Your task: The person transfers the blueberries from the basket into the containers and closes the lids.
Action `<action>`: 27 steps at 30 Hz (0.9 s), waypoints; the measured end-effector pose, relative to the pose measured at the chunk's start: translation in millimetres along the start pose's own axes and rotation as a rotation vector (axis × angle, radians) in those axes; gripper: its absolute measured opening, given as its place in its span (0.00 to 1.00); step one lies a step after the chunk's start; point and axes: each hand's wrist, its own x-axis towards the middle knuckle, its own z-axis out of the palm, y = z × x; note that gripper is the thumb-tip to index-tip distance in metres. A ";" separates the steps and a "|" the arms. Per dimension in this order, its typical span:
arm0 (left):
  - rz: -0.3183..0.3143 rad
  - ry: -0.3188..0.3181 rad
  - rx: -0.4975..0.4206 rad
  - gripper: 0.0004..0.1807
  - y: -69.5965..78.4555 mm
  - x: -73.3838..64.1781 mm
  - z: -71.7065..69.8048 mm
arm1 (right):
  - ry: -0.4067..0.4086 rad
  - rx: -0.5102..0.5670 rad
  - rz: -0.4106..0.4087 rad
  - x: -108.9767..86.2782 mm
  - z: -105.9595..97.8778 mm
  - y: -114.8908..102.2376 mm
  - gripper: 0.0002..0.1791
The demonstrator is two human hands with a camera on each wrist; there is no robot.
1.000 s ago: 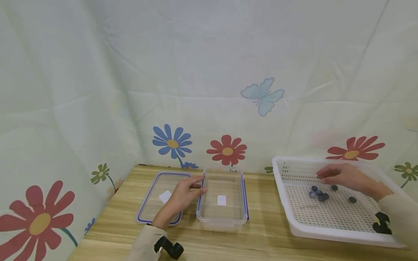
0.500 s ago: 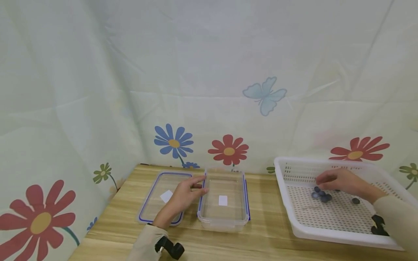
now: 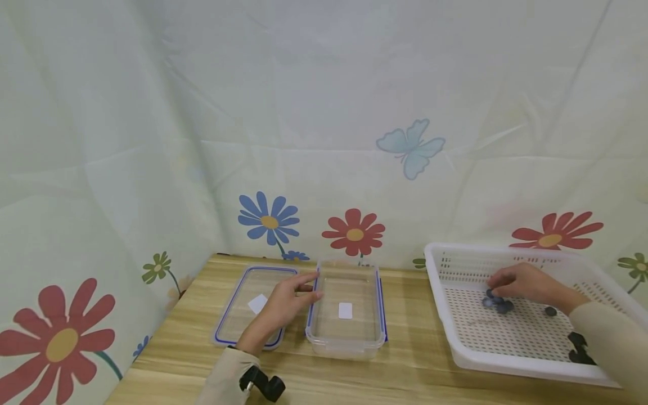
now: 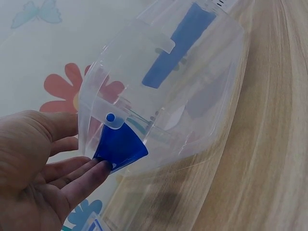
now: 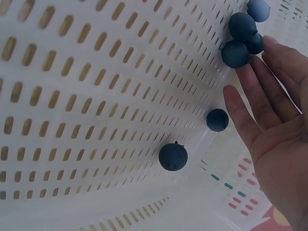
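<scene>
Inside the white perforated basket (image 3: pixel 486 364), my right hand (image 3: pixel 523 283) reaches down over a bunch of blueberries (image 3: pixel 501 306). Its fingertips are right at the bunch in the right wrist view, with one blueberry (image 5: pixel 235 54) in front of them. Two others, a lone blueberry (image 5: pixel 217 120) and another blueberry (image 5: pixel 173 156), lie apart nearer the basket wall. My left hand (image 3: pixel 284 301) rests at the left side of a clear food container (image 3: pixel 346 347). Its fingertips touch the blue side clasp (image 4: pixel 121 147), which hangs down unlatched. A white label (image 3: pixel 345 310) shows within the container.
The container's clear lid (image 3: pixel 228 315), with a blue seal and a white label, lies on the wooden table (image 3: pixel 410 337) to the left, partly under my left hand. A flower-printed curtain (image 3: pixel 304 112) stands behind the table and along its left side.
My right hand has lowered from above the basket down to the bunch of blueberries, fingertips closing in on it. My left hand stays at the container's side.
</scene>
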 end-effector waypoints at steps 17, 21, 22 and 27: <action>-0.011 -0.024 -0.010 0.27 -2.2 -0.2 -1.0 | -0.005 -0.027 -0.013 0.6 2.0 -14.3 0.09; -0.008 -0.024 -0.002 0.27 -2.2 -0.1 -0.9 | -0.004 -0.030 -0.006 0.6 2.4 -14.3 0.09; -0.007 -0.023 -0.002 0.27 -1.9 -0.1 -1.0 | -0.004 -0.030 -0.004 0.5 2.3 -14.5 0.09; -0.007 -0.025 -0.010 0.27 -1.1 0.1 -1.5 | 0.002 -0.027 0.012 0.7 1.2 -15.2 0.09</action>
